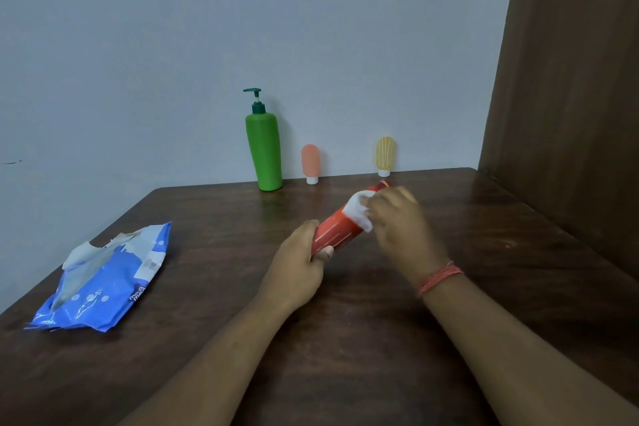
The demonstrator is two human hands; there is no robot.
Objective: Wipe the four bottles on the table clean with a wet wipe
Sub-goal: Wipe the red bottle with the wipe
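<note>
**Brown table, red bottle half hidden**

Dark wooden table [380, 339] against a grey wall. At centre, the left hand [301, 266] grips the red bottle [337, 230], hiding its base; the right hand [397, 221] pinches a white wipe [359, 209] against it, hiding its top. Three bottles stand behind; the wipe pack [103, 280] lies at left.

Dim, even indoor light w/ soft glare on table [484, 190], slight motion blur, wide-angle edge bend.
</note>
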